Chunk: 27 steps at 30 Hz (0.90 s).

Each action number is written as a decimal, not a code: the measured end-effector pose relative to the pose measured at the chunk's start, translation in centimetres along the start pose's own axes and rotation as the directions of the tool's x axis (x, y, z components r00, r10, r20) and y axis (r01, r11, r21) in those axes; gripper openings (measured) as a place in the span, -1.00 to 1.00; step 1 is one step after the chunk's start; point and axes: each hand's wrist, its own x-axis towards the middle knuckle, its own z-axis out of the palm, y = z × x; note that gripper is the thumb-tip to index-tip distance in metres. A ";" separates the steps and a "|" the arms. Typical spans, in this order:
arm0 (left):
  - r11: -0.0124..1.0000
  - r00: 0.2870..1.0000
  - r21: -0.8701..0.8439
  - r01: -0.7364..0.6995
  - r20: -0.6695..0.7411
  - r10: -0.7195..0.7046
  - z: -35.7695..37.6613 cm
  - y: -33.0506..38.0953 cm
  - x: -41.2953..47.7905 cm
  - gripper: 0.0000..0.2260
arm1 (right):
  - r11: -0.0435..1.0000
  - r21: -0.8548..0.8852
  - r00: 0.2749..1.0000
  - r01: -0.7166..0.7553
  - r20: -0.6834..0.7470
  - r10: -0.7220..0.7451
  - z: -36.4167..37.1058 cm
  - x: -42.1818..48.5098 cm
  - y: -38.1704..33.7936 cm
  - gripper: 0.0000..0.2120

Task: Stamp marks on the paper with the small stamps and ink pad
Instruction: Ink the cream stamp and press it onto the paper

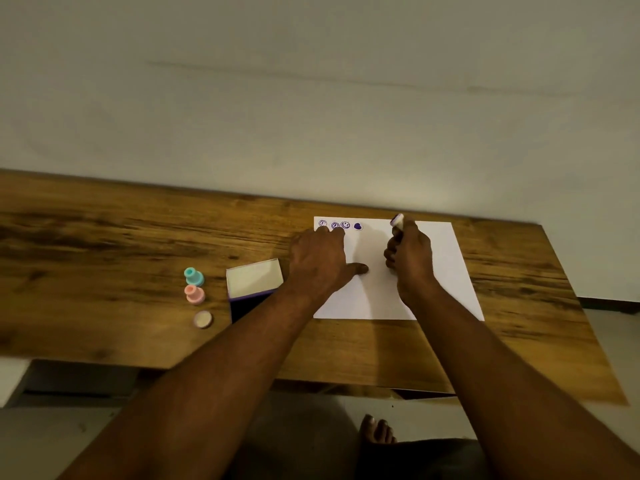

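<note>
I've got the right hand (410, 252) closed round a small stamp (397, 221), fingers curled on its body. Its long axis tilts away from me, inked purple face pointing up and to the far edge of the paper (440, 268), so it's lifted off the sheet. The left hand (320, 258) lies flat w/ fingers spread, pressing the sheet's left part, holding nothing. The paper is white, landscape, far edge close to the table (138, 237) back edge. A row of four purple marks (341, 225) sits at its far-left corner: three round faces, then a heart. Rest of the sheet is blank, plenty of room rightward. Left of the paper: ink pad (254, 282) w/ lid open, a teal stamp (193, 276), a pink stamp (194, 294), and a round cap (203, 319), all apart.
</note>
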 end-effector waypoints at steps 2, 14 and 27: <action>1.000 0.999 -0.015 -0.002 -0.044 0.001 -0.7 -0.3 -0.3 -0.21 | 0.985 -0.111 0.990 0.134 0.053 -0.129 0.3 -0.6 0.0 -0.67; 0.898 0.935 -0.357 0.257 -0.144 -0.325 -9.5 -12.0 -14.0 -0.77 | 0.618 -0.394 0.686 0.680 0.639 -0.347 7.4 -8.2 -1.6 -0.71; 0.803 0.871 -0.394 0.447 -0.014 -0.492 -3.8 -18.3 -19.5 -0.63 | 0.125 -0.430 0.445 0.894 0.886 -0.129 16.2 -16.0 1.2 -0.65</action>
